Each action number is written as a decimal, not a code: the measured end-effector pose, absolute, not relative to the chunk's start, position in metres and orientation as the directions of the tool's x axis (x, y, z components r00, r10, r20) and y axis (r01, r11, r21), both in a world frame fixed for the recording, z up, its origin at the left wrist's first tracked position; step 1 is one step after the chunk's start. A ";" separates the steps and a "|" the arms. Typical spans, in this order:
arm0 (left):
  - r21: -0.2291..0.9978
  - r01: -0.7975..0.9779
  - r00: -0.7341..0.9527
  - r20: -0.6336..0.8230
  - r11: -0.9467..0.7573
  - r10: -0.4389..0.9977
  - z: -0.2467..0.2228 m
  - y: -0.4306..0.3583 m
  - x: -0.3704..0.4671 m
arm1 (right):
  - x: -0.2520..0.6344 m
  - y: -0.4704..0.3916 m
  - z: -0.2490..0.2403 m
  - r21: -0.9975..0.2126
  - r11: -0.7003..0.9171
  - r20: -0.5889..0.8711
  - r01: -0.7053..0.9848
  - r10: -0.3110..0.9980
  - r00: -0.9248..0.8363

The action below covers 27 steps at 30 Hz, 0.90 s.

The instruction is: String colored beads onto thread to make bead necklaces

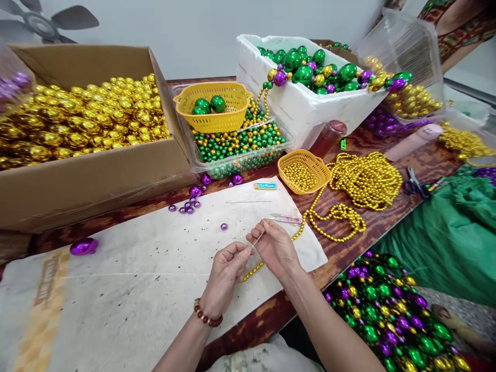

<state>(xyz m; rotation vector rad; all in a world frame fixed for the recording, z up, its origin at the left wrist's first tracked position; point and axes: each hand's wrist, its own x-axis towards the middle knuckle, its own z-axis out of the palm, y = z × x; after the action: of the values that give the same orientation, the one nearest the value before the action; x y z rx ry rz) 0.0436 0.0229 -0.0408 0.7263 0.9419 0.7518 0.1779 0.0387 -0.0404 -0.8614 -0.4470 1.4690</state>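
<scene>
While fingers [239, 253] of both hands [225, 271] [278, 252] pinch thread [257, 241], small yellow basket [322, 181] holds gold beads [299, 175].

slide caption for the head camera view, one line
Left hand and right hand hold a pale thread over a white cloth, purple beads and gold bead strands nearby.

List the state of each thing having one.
Left hand: pinching thread
Right hand: pinching thread
Thread: straight between hands
Cardboard box: open, holding gold beads
Foam box: open, heaped full
Large basket: holding green balls
Small basket: holding small beads
Red bottle: capped
Scissors: openness unclear
</scene>
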 end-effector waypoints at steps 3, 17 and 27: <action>0.770 -0.259 0.430 -0.449 0.583 0.783 -0.035 0.026 0.042 | 0.186 0.039 -0.047 -0.772 -0.108 -0.207 -0.626 0.975 0.087; 0.991 -0.072 0.165 -0.095 0.108 0.982 0.015 0.039 0.022 | 0.168 0.012 -0.036 -0.996 0.091 0.092 -0.017 0.974 -0.207; 0.904 0.400 0.508 -0.358 0.153 0.784 0.008 0.031 0.017 | 0.169 -0.015 -0.026 -0.685 0.377 0.294 0.623 0.926 -0.236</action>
<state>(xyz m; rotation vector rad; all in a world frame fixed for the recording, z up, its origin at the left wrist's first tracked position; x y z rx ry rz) 0.0171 0.0314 0.0082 1.4640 1.0896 0.3728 0.1693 -0.0150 -0.0264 -1.3327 -1.9606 0.5707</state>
